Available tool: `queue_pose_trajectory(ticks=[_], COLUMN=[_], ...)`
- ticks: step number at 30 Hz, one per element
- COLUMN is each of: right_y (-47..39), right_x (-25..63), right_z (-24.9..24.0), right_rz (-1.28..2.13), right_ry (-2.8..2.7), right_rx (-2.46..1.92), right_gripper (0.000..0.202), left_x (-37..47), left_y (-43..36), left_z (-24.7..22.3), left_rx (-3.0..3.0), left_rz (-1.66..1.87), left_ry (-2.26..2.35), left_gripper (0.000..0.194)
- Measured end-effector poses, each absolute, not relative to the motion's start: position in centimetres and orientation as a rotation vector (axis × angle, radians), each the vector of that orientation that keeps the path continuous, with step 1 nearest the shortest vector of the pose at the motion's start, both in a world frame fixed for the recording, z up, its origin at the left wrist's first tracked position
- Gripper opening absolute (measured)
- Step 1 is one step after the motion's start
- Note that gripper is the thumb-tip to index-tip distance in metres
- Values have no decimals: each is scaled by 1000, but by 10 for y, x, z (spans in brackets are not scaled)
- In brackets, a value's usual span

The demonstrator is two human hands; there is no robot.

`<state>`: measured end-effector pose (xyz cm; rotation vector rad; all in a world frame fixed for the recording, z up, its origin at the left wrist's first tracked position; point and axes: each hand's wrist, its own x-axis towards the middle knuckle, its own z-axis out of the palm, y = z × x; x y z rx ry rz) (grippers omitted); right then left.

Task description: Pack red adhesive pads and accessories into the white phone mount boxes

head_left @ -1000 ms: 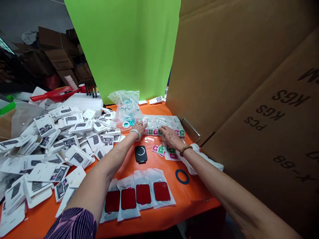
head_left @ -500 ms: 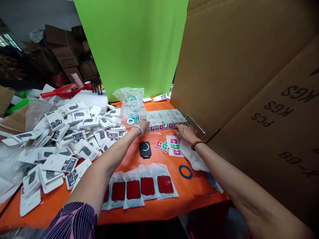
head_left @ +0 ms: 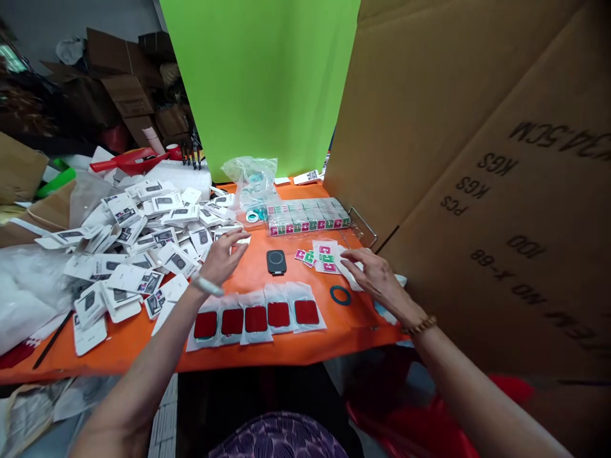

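My left hand [head_left: 225, 259] is raised over the table beside the pile of small white boxes [head_left: 177, 261], fingers apart and holding nothing. My right hand [head_left: 377, 277] hovers with loosely curved, parted fingers at a white plastic sleeve [head_left: 352, 273]; its fingertips partly cover the sleeve, and nothing is visibly gripped. Just left of it lie pink and green printed cards [head_left: 327, 259]. Between the hands sits a black square charger pad [head_left: 276, 261] with a ring mark. Nearest me is a row of dark red square faces [head_left: 256, 319] on white sleeves. A dark blue ring [head_left: 340, 295] lies below my right hand.
Behind the hands, a clear-wrapped pack of pink and green cards [head_left: 308, 219] rests near a wire rack [head_left: 363, 228]. A clear bag with teal rings [head_left: 252, 181] stands left of it. A large cardboard sheet [head_left: 429, 159] walls the right side; a green panel [head_left: 262, 83] closes the back.
Both hands have left the wrapped card pack and drawn back toward me, the left one to the left, the right one over the white sleeve. The view has tilted down.
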<state>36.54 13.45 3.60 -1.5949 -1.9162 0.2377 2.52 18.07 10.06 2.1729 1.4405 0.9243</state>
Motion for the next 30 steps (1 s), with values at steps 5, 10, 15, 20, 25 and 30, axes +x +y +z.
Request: queue_pose_trajectory(ticks=[5,10,15,20,25,30], right_y=[52,0,-11,-8,-8,-12], right_x=[359,326,306,304,294,282], right_z=[6,-41,-53,-52,-52,-49], right_rz=[392,640,658,688,721,733], right_ry=[-1473,-1146,-1185,-1237,-1331,-1418], right_rx=[-1713,-1736,-1711,-1695,-1691,-1676], right_gripper=[27,35,43,43,39,32], left_x=[-23,-48,-60,-57,-45,-54], left_y=[76,6,-37,-62,-69,-65], left_z=[87,54,31,17,5,-2], left_rx=[1668,1289,1001,800,766,795], left_rz=[1131,1117,1145,1153,1090,1086], left_ry=[1586,1633,1623,1595,1584,1596], left_gripper=[34,44,48,51,55,55])
